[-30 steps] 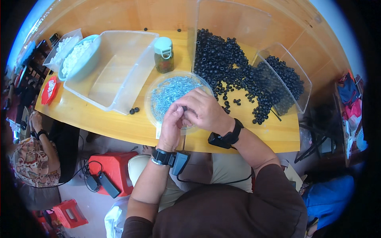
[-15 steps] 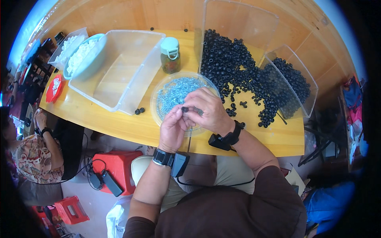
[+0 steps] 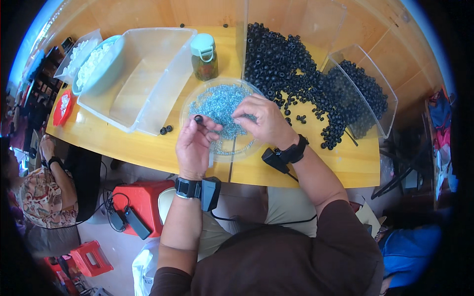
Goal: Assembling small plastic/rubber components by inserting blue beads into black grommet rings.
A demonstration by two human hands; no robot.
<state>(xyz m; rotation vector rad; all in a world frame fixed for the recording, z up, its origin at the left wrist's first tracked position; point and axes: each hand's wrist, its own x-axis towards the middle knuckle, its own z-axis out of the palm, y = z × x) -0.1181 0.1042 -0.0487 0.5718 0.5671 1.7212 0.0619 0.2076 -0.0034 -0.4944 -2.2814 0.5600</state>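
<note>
My left hand (image 3: pixel 191 150), palm turned up, holds a small black ring-like piece (image 3: pixel 198 119) between thumb and fingertip. It is over the near left rim of a round clear tub (image 3: pixel 186 106). Inside the tub lies a heap of tiny shiny blue-silver pieces (image 3: pixel 224 101), too small to name. Over the tub's right side is my right hand (image 3: pixel 266 121), its fingers pinched together. What those fingertips hold, if anything, is too small to make out. A gap separates the two hands.
Black ring-like pieces (image 3: pixel 281 64) spill from a tipped clear bin and a smaller clear box (image 3: pixel 390 116) on the right. A lidded jar (image 3: pixel 204 56) stands behind the tub. To the left are a clear bin (image 3: pixel 136 79), a bowl of white pieces (image 3: pixel 106 74) and a red dish (image 3: pixel 59 116).
My hands, together at the black piece before, have moved apart. My left hand has shifted left with the piece; my right has drawn slightly right over the tub.
</note>
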